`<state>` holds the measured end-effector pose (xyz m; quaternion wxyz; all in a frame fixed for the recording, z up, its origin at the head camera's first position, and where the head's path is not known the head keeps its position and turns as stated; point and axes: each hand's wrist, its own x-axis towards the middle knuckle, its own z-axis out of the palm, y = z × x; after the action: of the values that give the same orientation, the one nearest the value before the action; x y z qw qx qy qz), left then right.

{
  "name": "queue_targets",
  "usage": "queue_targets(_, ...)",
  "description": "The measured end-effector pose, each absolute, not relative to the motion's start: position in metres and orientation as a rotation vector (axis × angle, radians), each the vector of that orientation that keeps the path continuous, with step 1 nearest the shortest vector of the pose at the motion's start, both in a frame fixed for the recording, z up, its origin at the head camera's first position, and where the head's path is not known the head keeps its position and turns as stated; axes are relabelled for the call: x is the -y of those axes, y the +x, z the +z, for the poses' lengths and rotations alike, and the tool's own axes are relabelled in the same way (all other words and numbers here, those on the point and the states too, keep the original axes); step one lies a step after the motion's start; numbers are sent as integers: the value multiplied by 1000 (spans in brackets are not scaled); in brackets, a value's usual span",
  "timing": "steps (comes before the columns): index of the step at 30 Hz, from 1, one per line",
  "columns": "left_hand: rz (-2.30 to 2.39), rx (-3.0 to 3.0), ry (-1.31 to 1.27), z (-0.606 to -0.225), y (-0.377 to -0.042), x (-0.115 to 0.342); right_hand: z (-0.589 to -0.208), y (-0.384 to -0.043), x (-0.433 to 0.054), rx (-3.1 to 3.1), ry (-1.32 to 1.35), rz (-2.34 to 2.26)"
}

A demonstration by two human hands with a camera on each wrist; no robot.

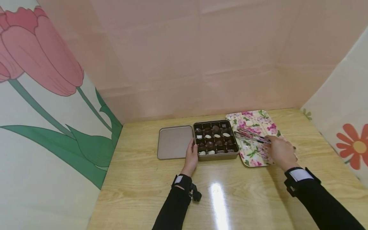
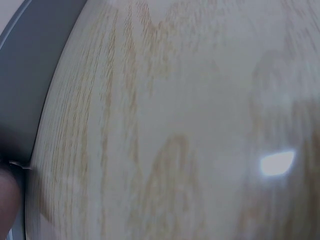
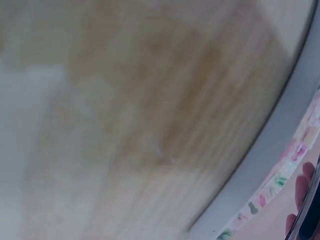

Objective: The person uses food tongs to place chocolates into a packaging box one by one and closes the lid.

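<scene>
An open metal tin stands mid-table, its dark divided insert holding dark and white chocolates in several compartments. My left hand rests along the tin's left side, fingers fairly straight against it; only a fingertip shows in the left wrist view. In my right hand are metal tongs with dark handle parts, their tips pointing left toward the tin's right edge. They lie over a floral tray. Several right fingers appear beside the dark handle in the right wrist view.
A flat grey-beige lid lies just left of the tin. On the tray's upper part sits a small pale piece. The wooden table meets a pink backdrop behind, with flower-printed panels at both sides.
</scene>
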<state>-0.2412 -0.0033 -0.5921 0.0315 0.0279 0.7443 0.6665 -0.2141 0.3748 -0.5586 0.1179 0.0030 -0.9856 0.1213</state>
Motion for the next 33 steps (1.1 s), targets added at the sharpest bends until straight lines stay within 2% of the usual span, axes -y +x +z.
queue_targets(17, 2005, -2277, 44, -592, -236, 3, -566, -207, -371, 2785, -86, 418)
queue_targets(27, 2030, -2262, 62, -589, -240, 6, -561, -205, -379, 2814, -177, 460)
queue_targets(33, 2038, -2249, 68, -589, -241, 5, -552, -191, -385, 2807, -210, 452)
